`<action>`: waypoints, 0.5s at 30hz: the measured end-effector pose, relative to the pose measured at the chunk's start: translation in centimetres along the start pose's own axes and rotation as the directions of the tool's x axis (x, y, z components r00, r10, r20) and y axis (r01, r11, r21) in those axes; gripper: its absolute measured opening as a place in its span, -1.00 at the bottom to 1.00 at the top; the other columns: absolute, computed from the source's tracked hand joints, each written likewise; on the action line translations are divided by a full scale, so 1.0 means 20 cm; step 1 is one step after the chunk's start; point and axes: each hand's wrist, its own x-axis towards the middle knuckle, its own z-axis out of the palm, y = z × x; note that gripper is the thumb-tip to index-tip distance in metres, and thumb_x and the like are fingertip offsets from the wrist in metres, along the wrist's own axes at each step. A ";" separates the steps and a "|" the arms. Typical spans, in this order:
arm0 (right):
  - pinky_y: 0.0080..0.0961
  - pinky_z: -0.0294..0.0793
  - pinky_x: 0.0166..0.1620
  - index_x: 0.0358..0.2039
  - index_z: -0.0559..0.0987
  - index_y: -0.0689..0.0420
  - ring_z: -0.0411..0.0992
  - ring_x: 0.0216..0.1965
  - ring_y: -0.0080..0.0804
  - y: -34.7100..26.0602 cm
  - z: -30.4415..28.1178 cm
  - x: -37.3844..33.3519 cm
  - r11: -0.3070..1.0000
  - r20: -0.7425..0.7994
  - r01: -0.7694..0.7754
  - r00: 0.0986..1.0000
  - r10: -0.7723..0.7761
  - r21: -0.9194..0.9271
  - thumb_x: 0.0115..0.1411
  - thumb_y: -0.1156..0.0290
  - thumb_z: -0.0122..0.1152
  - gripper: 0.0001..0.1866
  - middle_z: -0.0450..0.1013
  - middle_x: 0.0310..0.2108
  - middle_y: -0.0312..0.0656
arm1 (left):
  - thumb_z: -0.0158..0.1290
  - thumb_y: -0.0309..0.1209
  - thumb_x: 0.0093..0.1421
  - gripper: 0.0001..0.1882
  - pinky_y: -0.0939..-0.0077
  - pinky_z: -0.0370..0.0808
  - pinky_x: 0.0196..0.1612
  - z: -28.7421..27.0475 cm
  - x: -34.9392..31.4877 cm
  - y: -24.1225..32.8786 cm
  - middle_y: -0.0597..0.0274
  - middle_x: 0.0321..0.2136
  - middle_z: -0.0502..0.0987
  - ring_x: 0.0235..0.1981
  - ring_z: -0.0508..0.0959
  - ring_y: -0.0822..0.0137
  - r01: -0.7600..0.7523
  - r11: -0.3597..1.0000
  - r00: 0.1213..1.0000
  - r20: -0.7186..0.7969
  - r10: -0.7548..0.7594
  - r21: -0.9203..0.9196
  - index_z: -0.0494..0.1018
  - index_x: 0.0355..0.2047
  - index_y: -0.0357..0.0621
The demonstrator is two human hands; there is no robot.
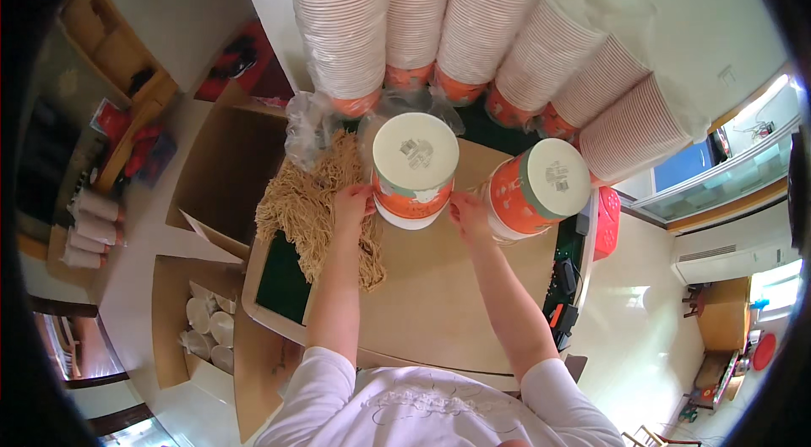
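An orange paper bucket (414,199) stands upside down in front of me, its white base up and a white rim below. My left hand (355,200) is closed at the bucket's left side, fingertips pinched against it. On the opposite side, my right hand (468,214) is closed with its fingers at the wall. Any small thing inside the fingers is too small to make out. Just right of that hand, a second orange bucket (517,198) rests tilted in view, base up, with tan cord near its lower edge. A tangled pile of tan cords (312,202) lies beside my left forearm.
Tall wrapped stacks of paper buckets (342,33) line the table's back against the wall. Crumpled clear plastic (308,130) lies behind the cords. An open cardboard box (228,160) and another box with white-ended rolls (198,278) stand left. A red crate (606,223) is right.
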 end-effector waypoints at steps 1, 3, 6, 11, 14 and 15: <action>-0.70 0.10 -0.61 -0.56 0.46 0.15 0.19 -0.66 -0.66 -0.01 0.01 -0.01 1.000 0.000 -0.003 1.000 0.003 0.001 0.09 0.39 0.04 -0.85 0.26 -0.69 -0.39 | 0.03 -0.41 0.06 -0.86 0.61 0.45 -0.61 0.00 -0.01 0.00 0.27 -0.64 0.46 -0.65 0.45 0.46 0.014 0.999 1.000 -0.001 -0.014 -0.052 0.47 -0.43 -0.25; -0.69 0.11 -0.59 -0.57 0.46 0.14 0.18 -0.64 -0.66 -0.03 0.03 -0.03 0.999 -0.060 0.011 0.998 -0.008 0.040 0.09 0.39 0.04 -0.85 0.25 -0.68 -0.40 | 0.04 -0.41 0.05 -0.84 0.64 0.45 -0.63 -0.01 -0.02 0.02 0.27 -0.64 0.47 -0.65 0.46 0.48 0.031 0.994 1.000 -0.004 -0.031 -0.102 0.48 -0.41 -0.27; -0.68 0.13 -0.57 -0.58 0.45 0.14 0.18 -0.62 -0.66 -0.13 0.08 -0.11 0.998 0.003 0.003 1.000 -0.004 0.062 0.09 0.38 0.04 -0.83 0.25 -0.66 -0.40 | 0.01 -0.37 0.05 -0.88 0.63 0.42 -0.62 -0.04 -0.04 0.05 0.32 -0.65 0.43 -0.65 0.42 0.47 0.018 1.000 1.000 0.012 -0.018 -0.015 0.45 -0.49 -0.16; -0.74 0.16 -0.56 -0.45 0.44 0.15 0.22 -0.61 -0.67 -0.37 0.17 -0.21 0.996 -0.011 0.089 0.996 -0.089 -0.001 0.10 0.38 0.05 -0.89 0.27 -0.63 -0.38 | 0.00 -0.43 0.07 -0.88 0.66 0.24 -0.73 0.00 -0.15 0.25 0.36 -0.72 0.35 -0.75 0.30 0.54 -0.077 0.988 0.997 0.013 0.080 -0.133 0.44 -0.49 -0.25; -0.72 0.14 -0.57 -0.38 0.44 0.18 0.20 -0.62 -0.67 -0.51 0.22 -0.30 0.982 0.037 0.187 0.982 -0.188 0.027 0.12 0.38 0.03 -0.86 0.27 -0.62 -0.38 | -0.03 -0.46 0.08 -0.89 0.66 0.25 -0.69 0.00 -0.30 0.40 0.37 -0.70 0.37 -0.73 0.30 0.57 -0.169 0.962 0.985 -0.053 0.162 -0.213 0.43 -0.45 -0.26; -0.70 0.13 -0.58 -0.36 0.43 0.20 0.19 -0.63 -0.67 -0.55 0.20 -0.35 0.959 0.097 0.273 0.955 -0.279 0.073 0.14 0.38 0.01 -0.85 0.27 -0.62 -0.39 | -0.05 -0.47 0.10 -0.85 0.66 0.35 -0.56 -0.01 -0.33 0.42 0.30 -0.57 0.46 -0.62 0.39 0.52 -0.300 0.934 0.951 0.007 0.308 -0.195 0.42 -0.34 -0.27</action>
